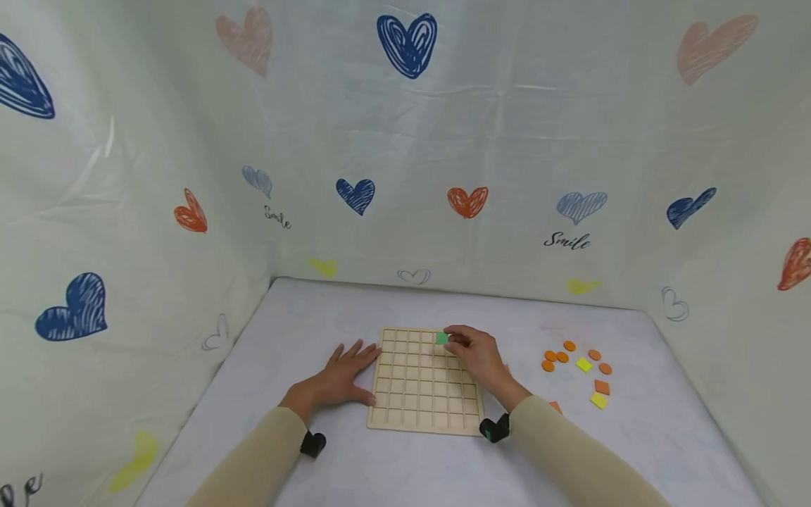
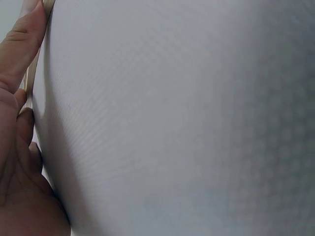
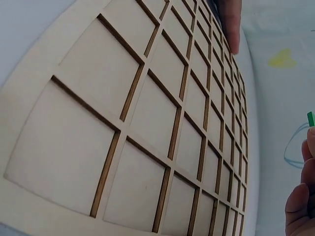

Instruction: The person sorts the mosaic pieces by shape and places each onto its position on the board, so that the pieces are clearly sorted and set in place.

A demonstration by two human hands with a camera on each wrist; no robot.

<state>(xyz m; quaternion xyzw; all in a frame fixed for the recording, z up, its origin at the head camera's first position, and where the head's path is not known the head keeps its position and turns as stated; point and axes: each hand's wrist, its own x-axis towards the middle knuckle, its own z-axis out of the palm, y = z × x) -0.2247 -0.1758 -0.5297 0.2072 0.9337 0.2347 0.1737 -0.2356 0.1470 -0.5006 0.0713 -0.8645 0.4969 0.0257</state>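
Note:
A wooden grid board (image 1: 421,384) with rows of square recesses lies flat on the table. My left hand (image 1: 342,377) rests at its left edge, fingers spread, with fingertips and thumb touching the frame. In the left wrist view the thumb (image 2: 22,44) lies along the board's side. Over the far right part of the board, my right hand (image 1: 478,355) pinches a small green square tile (image 1: 441,338) between thumb and fingers. The right wrist view catches only an edge of that tile (image 3: 310,119), held off the board. The right hand and forearm hide the board's right side.
Several orange round discs (image 1: 550,356) lie right of the board, with yellow square tiles (image 1: 598,401) and an orange square tile (image 1: 602,387). Another orange piece (image 1: 555,407) is partly covered by the right sleeve. A heart-patterned curtain (image 1: 412,141) surrounds the white table (image 1: 329,303).

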